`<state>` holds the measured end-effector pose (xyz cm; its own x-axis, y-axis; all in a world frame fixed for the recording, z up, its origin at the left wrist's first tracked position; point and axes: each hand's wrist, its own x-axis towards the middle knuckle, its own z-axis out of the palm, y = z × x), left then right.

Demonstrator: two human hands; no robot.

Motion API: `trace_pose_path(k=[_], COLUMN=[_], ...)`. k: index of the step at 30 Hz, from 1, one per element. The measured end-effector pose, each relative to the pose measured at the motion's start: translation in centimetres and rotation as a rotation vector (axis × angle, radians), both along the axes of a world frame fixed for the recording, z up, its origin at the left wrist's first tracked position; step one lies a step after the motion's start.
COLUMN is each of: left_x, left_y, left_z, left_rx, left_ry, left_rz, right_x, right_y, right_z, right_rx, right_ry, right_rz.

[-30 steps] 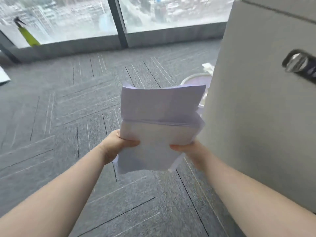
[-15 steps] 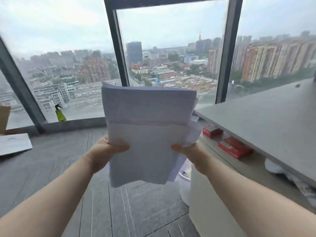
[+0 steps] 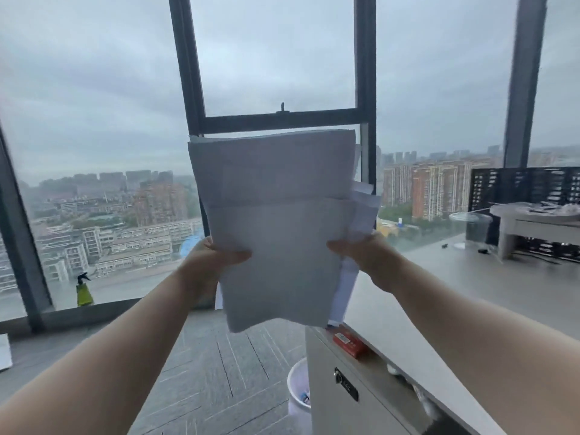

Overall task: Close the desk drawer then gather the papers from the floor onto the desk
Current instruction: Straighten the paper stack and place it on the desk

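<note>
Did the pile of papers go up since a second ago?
Yes. The papers, held by the left hand and right hand, were beside the cabinet front near the floor; now they are above the desk top.

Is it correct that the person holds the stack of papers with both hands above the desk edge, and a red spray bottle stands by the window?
Not quite. In the head view the spray bottle by the window is yellow-green, not red. The rest holds: the left hand and the right hand grip the stack of papers above the desk edge.
</note>
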<state>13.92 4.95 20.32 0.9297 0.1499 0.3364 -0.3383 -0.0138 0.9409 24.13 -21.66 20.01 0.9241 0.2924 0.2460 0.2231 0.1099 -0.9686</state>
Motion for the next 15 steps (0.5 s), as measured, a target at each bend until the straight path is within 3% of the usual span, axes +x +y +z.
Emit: trace_pose_path(k=[7, 15], left_x=[4.0, 8.6], left_y=[-10.9, -24.6], left_z=[3.1, 2.4], left_rx=[-0.024, -0.103], left_ry=[-0.109, -0.125], left_rz=[-0.131, -0.271], right_x=[-0.9, -1.6], right_y=[-11.5, -24.4], right_z=[3.3, 4.5], right_rx=[0.05, 0.072], right_ry=[-0.046, -0.057], right_rz=[-0.168, -0.4])
